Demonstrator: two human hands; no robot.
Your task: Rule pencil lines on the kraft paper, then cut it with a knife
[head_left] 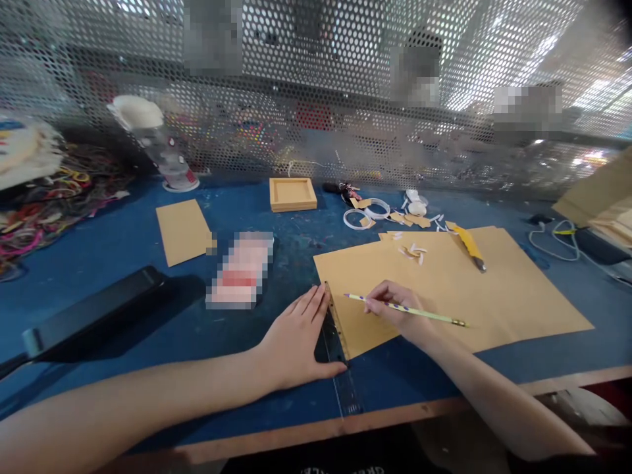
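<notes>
My left hand point(296, 336) lies flat with thumb and fingers spread, pressing on a clear ruler point(349, 392). The ruler lies along the left edge of a large tan sheet of card point(444, 296). Between the thumb and fingers of my right hand point(399, 313) is a pale pencil point(419, 311) with dark spots. Its point is just right of the ruler, over the card; whether it touches cannot be told. A yellow utility knife point(469, 247) rests on the card's far part, near some small paper scraps point(413, 252).
A small tan card point(184, 232), a blurred-out phone-like object point(241, 273) and a black elongated device point(93, 313) lie to the left. Farther back are a shallow wooden frame point(293, 193), rolls of clear tape point(357, 219) and a plastic cup point(172, 161). A perforated metal screen point(316, 85) borders the table.
</notes>
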